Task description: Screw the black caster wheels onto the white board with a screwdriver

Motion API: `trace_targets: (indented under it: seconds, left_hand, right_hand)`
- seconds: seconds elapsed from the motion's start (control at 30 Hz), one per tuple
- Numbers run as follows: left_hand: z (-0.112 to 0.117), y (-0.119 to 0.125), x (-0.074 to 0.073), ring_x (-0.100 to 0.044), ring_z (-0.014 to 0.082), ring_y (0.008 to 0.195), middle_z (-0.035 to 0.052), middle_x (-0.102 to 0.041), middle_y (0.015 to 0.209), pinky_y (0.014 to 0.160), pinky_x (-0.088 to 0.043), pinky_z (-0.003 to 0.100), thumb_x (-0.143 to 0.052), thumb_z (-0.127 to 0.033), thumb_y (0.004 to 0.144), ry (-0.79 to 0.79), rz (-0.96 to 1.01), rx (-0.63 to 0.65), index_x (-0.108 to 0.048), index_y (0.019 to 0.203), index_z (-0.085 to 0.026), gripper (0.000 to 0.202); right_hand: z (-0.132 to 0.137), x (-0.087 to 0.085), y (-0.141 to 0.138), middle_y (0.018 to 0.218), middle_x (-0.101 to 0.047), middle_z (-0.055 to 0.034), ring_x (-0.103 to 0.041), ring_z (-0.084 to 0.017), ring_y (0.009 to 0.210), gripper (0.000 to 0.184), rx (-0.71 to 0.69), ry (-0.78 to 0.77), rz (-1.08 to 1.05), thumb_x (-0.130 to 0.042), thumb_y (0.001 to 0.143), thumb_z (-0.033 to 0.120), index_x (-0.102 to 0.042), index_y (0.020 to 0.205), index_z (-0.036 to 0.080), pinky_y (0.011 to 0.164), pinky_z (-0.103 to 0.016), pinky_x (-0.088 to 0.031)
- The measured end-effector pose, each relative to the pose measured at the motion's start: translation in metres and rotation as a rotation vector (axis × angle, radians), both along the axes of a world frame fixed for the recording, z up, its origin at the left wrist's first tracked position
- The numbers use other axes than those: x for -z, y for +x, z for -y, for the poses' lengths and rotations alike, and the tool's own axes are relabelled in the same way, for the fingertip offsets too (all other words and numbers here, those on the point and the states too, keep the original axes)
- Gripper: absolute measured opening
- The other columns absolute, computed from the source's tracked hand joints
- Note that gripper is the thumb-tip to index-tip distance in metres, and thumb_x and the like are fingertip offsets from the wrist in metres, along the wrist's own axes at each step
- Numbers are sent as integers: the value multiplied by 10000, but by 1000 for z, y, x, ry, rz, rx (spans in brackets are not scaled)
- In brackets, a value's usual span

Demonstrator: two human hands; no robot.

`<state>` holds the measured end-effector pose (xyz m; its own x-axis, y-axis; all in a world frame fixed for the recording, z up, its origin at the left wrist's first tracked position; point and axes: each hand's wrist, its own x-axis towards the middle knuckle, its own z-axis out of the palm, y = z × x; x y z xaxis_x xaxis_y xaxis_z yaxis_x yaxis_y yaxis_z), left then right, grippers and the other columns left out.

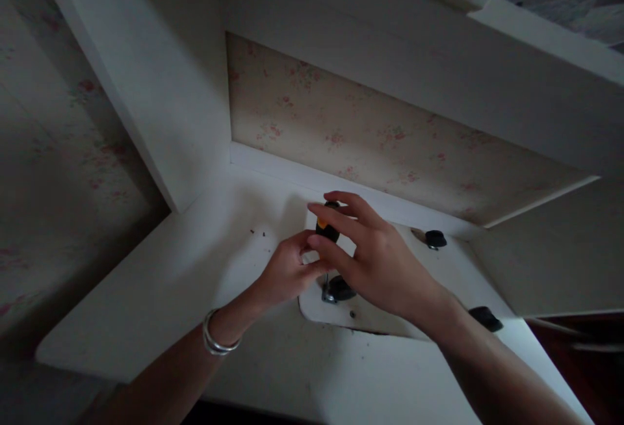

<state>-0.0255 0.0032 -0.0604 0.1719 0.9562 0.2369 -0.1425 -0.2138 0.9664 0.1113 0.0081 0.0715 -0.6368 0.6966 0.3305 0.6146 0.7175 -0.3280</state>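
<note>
My right hand (375, 249) is closed round the black and yellow handle of a screwdriver (327, 232). The tool stands roughly upright, its thin shaft running down to the metal bracket of a black caster (342, 288). My left hand (291, 269), with silver bangles on the wrist, is closed at the shaft just below the handle; its fingertips are partly hidden. Under both hands lies a white panel (312, 308) with rounded corners, which carries the caster. Where the screwdriver tip meets the bracket is too small to make out.
Two more black casters, one at the back (435, 239) and another at the right (485, 319), sit on the panel. Small dark screws (258, 233) lie on the white desktop (214, 282). An upright white board (166, 87) and a shelf overhang (390, 54) enclose the space.
</note>
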Motion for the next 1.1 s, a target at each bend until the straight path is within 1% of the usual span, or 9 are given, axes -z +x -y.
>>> trace_targets:
  seconds: [0.17, 0.3, 0.4, 0.5, 0.63, 0.77, 0.83, 1.0, 1.1]
  left_hand:
    - [-1, -1, 5, -653, 218, 968, 47, -696, 1002, 861, -530, 353, -776, -302, 780, 48, -54, -54, -643, 996, -187, 279]
    - [4, -5, 0, -638, 223, 1084, 79, -692, 1136, 926, -510, 362, -592, -327, 934, 46, 30, 127, -635, 1132, -189, 245]
    - [5, -4, -1, -650, 223, 1059, 80, -716, 1107, 917, -509, 359, -588, -335, 936, 24, 5, 125, -665, 1094, -177, 237]
    - [4, 1, 2, -667, 220, 949, 65, -729, 996, 860, -526, 356, -728, -328, 830, -18, -56, 11, -677, 994, -167, 236]
    - [1, 5, 3, -656, 223, 940, 61, -702, 988, 857, -534, 363, -798, -326, 759, 18, -48, -61, -651, 1008, -176, 327]
    - [3, 2, -5, -642, 218, 1057, 94, -674, 1166, 921, -521, 361, -614, -316, 916, 68, 102, 123, -620, 1146, -183, 265]
    - [3, 2, -8, -660, 207, 1013, 85, -701, 1115, 901, -528, 351, -588, -307, 931, 39, 119, 154, -631, 1115, -175, 230]
    - [-2, 5, -5, -672, 204, 901, 48, -716, 944, 847, -542, 348, -794, -270, 758, -26, 50, -65, -641, 962, -172, 273]
    - [-1, 2, -5, -665, 202, 896, 59, -705, 959, 821, -538, 340, -779, -316, 783, 4, 35, -39, -645, 989, -168, 288]
  right_hand:
    - [1, 2, -2, 1153, -633, -74, -656, -188, 928, 341, 22, 19, -9, -551, 942, 179, -648, 1268, 199, 797, -353, -558]
    - [5, -6, -1, 1222, -641, -37, -643, -172, 1016, 349, 18, -94, -31, -493, 923, 90, -618, 1229, 202, 871, -335, -532]
    - [6, -6, -1, 1124, -688, -22, -664, -172, 959, 263, 63, -130, -53, -543, 927, 155, -626, 1171, 209, 831, -330, -536]
    - [4, 0, -1, 1052, -717, -54, -673, -223, 946, 289, 105, 6, -41, -625, 916, 299, -657, 1179, 183, 837, -384, -545]
    - [3, 3, 1, 1203, -696, -78, -650, -224, 1094, 333, 74, 69, -26, -575, 937, 217, -642, 1259, 160, 938, -379, -535]
    - [5, -2, 5, 1413, -571, -101, -548, -201, 1281, 414, 30, -7, 18, -473, 961, 152, -555, 1365, 115, 1074, -362, -463]
    - [5, -3, 5, 1434, -550, -110, -499, -200, 1331, 405, 14, -21, 27, -453, 976, 167, -558, 1363, 112, 1110, -365, -428]
    - [2, 2, 4, 1250, -625, -150, -661, -229, 1022, 342, 62, 192, -15, -588, 947, 308, -676, 1242, 160, 887, -393, -559]
    - [3, 1, 3, 1155, -654, -109, -672, -187, 918, 326, 52, 158, -33, -569, 946, 216, -664, 1253, 160, 808, -344, -571]
